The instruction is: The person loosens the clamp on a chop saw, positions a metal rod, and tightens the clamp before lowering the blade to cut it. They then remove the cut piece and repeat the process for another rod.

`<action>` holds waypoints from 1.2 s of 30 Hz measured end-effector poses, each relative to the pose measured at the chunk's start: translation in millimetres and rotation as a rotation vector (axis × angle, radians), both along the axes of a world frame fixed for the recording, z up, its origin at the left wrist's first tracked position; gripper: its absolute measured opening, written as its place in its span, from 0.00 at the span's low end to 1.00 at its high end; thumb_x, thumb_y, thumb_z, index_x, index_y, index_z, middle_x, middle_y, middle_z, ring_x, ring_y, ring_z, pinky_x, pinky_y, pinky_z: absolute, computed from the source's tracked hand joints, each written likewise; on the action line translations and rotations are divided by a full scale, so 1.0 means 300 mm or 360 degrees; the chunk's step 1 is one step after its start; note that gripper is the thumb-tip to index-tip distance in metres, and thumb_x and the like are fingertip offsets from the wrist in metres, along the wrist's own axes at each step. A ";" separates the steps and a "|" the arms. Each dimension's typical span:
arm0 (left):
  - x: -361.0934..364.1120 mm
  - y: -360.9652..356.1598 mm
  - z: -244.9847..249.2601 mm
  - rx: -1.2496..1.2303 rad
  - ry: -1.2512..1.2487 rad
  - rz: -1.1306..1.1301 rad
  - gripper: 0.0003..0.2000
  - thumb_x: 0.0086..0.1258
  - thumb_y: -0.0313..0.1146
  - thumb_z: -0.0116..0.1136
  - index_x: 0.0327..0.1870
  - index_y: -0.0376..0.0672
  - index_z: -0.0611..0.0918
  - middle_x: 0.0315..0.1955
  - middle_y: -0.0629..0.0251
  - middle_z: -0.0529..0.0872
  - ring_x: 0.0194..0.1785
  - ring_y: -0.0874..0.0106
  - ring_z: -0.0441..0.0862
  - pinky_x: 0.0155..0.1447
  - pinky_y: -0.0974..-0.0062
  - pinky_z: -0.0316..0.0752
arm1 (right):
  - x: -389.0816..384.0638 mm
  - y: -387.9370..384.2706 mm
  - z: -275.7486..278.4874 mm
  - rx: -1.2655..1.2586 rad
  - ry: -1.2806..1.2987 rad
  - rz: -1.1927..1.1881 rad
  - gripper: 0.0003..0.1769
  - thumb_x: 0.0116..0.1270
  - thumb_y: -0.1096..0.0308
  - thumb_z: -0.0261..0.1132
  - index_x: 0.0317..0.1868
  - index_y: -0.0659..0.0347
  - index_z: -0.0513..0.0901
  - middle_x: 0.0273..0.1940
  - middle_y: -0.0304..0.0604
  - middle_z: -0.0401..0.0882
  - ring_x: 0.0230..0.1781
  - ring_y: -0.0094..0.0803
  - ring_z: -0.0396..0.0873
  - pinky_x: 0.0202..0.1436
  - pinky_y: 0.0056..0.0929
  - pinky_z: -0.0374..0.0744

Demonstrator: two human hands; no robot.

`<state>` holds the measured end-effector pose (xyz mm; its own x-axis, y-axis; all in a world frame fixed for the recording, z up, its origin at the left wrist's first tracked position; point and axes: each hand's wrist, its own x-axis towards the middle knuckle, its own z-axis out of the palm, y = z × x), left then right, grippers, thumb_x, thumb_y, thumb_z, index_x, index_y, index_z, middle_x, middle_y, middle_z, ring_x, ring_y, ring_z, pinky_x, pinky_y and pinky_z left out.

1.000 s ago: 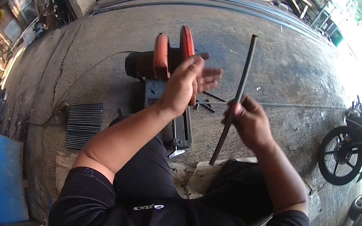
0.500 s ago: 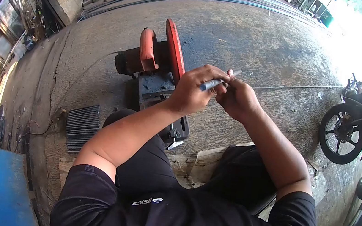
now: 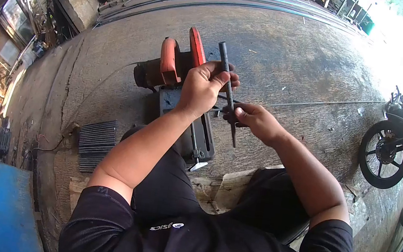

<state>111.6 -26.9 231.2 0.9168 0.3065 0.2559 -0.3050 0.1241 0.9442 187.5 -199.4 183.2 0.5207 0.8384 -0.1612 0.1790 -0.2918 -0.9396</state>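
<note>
Holding up a slim, dark rod (image 3: 224, 54), approx. upright but tilted, near the red-guarded saw (image 3: 168, 58); your L hand (image 3: 199, 90) pinches its upper part, some fingers loosely open; R hand (image 3: 260, 124) is curled round its lower part; similar lengths, prob. finished, lie in a ridged stack (image 3: 97, 145); this one's not stacked yet; floor (image 3: 293, 61) looks rough, stained.

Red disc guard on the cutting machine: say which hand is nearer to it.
Left. The left hand is close in front of the red disc guard, overlapping its lower part in view; the right hand is farther off, below and to the right.
</note>
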 end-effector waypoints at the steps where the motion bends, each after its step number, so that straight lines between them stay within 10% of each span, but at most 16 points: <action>1: 0.000 0.003 0.002 -0.0170 -0.0020 -0.0031 0.07 0.74 0.22 0.48 0.45 0.31 0.78 0.38 0.56 0.85 0.41 0.69 0.85 0.47 0.74 0.82 | -0.010 0.007 -0.003 0.0159 0.0185 0.0021 0.23 0.75 0.55 0.54 0.53 0.68 0.79 0.40 0.43 0.83 0.42 0.27 0.79 0.50 0.29 0.76; 10: 0.018 0.058 0.007 -0.0979 -0.0100 -0.0542 0.43 0.70 0.68 0.24 0.63 0.31 0.65 0.54 0.39 0.76 0.60 0.50 0.75 0.68 0.55 0.68 | -0.095 0.033 0.028 0.0316 0.0632 -0.0103 0.13 0.70 0.69 0.61 0.49 0.68 0.74 0.39 0.43 0.79 0.40 0.32 0.82 0.49 0.35 0.82; 15: 0.013 0.058 0.016 -0.1092 -0.0076 -0.0558 0.49 0.65 0.74 0.21 0.62 0.30 0.67 0.56 0.37 0.74 0.63 0.48 0.72 0.69 0.54 0.65 | -0.139 0.055 0.035 0.0290 0.0697 -0.0074 0.11 0.70 0.69 0.61 0.46 0.68 0.73 0.35 0.44 0.79 0.36 0.31 0.82 0.44 0.33 0.82; 22: -0.001 0.067 0.033 -0.1127 -0.0110 -0.0629 0.50 0.65 0.74 0.21 0.64 0.28 0.64 0.58 0.35 0.72 0.64 0.48 0.70 0.69 0.54 0.64 | -0.130 0.053 0.023 0.0330 0.0738 -0.0014 0.13 0.71 0.72 0.59 0.53 0.67 0.72 0.40 0.43 0.76 0.39 0.32 0.81 0.48 0.36 0.82; 29: -0.060 0.156 0.144 -0.0307 0.0066 -0.0078 0.47 0.71 0.67 0.30 0.69 0.22 0.50 0.58 0.35 0.73 0.62 0.56 0.75 0.64 0.60 0.72 | -0.002 0.031 -0.035 0.0426 0.0634 -0.0308 0.17 0.75 0.63 0.55 0.56 0.66 0.74 0.33 0.37 0.76 0.31 0.23 0.75 0.39 0.24 0.76; 36: -0.022 0.409 0.223 0.0474 -0.0135 0.0853 0.23 0.72 0.41 0.53 0.61 0.34 0.69 0.48 0.51 0.82 0.51 0.62 0.81 0.56 0.66 0.74 | 0.105 0.074 -0.140 0.0271 0.0566 -0.0436 0.16 0.77 0.61 0.52 0.51 0.66 0.77 0.29 0.36 0.72 0.26 0.23 0.70 0.33 0.25 0.74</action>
